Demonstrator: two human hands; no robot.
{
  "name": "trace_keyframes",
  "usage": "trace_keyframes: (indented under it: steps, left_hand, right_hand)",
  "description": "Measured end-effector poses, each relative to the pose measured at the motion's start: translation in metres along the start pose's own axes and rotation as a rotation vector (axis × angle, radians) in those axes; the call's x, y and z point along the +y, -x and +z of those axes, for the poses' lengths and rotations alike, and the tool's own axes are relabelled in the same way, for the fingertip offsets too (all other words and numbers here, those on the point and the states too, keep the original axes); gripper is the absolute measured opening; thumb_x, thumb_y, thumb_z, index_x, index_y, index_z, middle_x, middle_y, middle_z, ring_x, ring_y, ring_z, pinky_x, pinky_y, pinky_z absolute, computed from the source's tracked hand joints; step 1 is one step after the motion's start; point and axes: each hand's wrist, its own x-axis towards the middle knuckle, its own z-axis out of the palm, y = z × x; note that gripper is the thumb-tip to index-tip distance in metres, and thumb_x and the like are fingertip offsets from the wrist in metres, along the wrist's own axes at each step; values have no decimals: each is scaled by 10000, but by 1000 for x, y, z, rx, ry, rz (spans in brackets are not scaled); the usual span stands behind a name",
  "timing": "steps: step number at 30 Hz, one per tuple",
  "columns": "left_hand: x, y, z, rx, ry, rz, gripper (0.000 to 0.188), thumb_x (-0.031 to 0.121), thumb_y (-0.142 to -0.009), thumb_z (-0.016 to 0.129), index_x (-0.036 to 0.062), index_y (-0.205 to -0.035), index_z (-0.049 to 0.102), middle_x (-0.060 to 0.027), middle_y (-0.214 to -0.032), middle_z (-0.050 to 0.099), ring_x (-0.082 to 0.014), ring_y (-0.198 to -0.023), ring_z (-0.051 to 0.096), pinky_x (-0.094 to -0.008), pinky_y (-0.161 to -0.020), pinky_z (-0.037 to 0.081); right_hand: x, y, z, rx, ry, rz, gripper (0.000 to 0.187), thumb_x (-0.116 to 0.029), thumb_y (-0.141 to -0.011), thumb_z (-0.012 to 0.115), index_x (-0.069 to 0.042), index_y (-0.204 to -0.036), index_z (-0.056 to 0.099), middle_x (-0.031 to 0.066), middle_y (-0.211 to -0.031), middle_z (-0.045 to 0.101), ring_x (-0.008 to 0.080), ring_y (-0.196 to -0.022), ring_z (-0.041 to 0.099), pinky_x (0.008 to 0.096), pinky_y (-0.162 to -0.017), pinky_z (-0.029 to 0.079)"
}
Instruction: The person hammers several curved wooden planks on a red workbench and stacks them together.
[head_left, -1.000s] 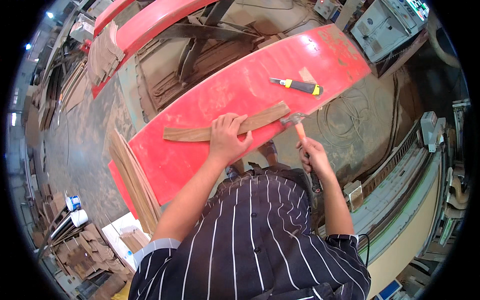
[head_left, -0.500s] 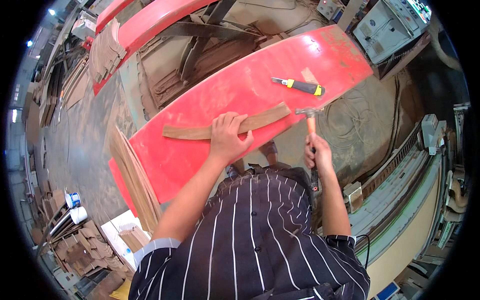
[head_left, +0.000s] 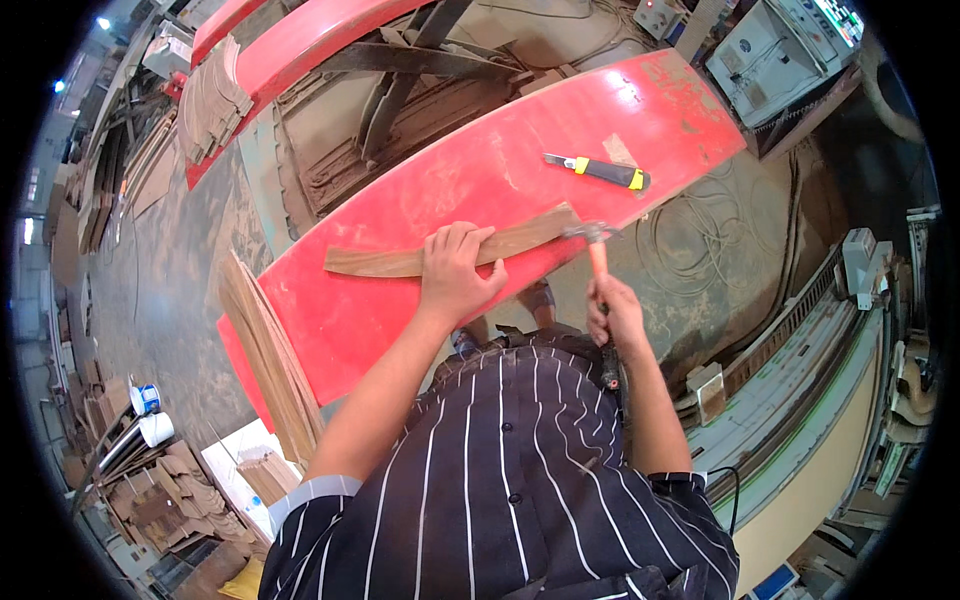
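Nearest the body, the right hand [head_left: 614,312] is wrapped firmly around the hammer [head_left: 599,262], fingers curled about the dark part of its handle. The hammer is likely top-heavy, its metal head outweighing the shaft; a hold lower on the handle gives more swing, one closer to the head more control. The head is beside the right end of the curved wood strip [head_left: 537,233]; whether it touches the strip cannot be told.

The strip lies across the red bench [head_left: 345,335], near its front edge. The left hand [head_left: 458,265] clamps its middle, fingers over the top and thumb by the near side. Thin and narrow, the strip looks light and fairly stiff, with perhaps a little spring along its bend. Dust on the glossy bench could let it slide, so holding the middle, clear of the hammer, makes sense; its slim ends would likely chip first.

Leftward, similar strips [head_left: 268,350] lean together at the bench's edge. Farther off lies a utility knife [head_left: 608,173], and beyond, stacked curved boards [head_left: 212,105].
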Motion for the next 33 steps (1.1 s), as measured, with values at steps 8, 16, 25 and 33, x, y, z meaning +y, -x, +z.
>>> trace_keyframes:
  steps: [8, 16, 25, 33]
  left_hand:
    - [-4, 0, 3, -12, -7, 0, 496, 256, -844, 879, 96, -1301, 773, -99, -1223, 705, -342, -1230, 664, -505, -1089, 503]
    - [0, 1, 0, -14, -7, -17, 486, 276, -857, 871, 91, -1298, 784, -85, -1246, 700, -323, -1263, 661, -501, -1103, 497]
    - [-2, 0, 2, -6, -8, -2, 477, 274, -852, 870, 87, -1282, 780, -85, -1239, 695, -326, -1249, 660, -497, -1099, 497]
    - [-2, 0, -2, -19, -11, -6, 491, 262, -858, 870, 86, -1306, 777, -92, -1248, 699, -328, -1251, 656, -498, -1095, 497]
  right_hand:
    - [2, -2, 6, 37, 137, 46, 400, -449, -1264, 561, -104, -1071, 622, -13, -627, 484, 124, -412, 416, 313, -399, 346]
    - [2, 3, 2, 97, 75, -22, 395, -444, -1272, 544, -105, -1086, 624, -3, -635, 500, 132, -410, 422, 318, -396, 369]
    - [5, -6, -7, 188, 135, -44, 430, -487, -1269, 544, -109, -1079, 618, -7, -634, 486, 128, -418, 434, 307, -406, 372]
    - [1, -12, -3, 193, 100, -72, 409, -450, -1278, 513, -105, -1075, 599, -6, -618, 461, 129, -410, 406, 310, -395, 346]
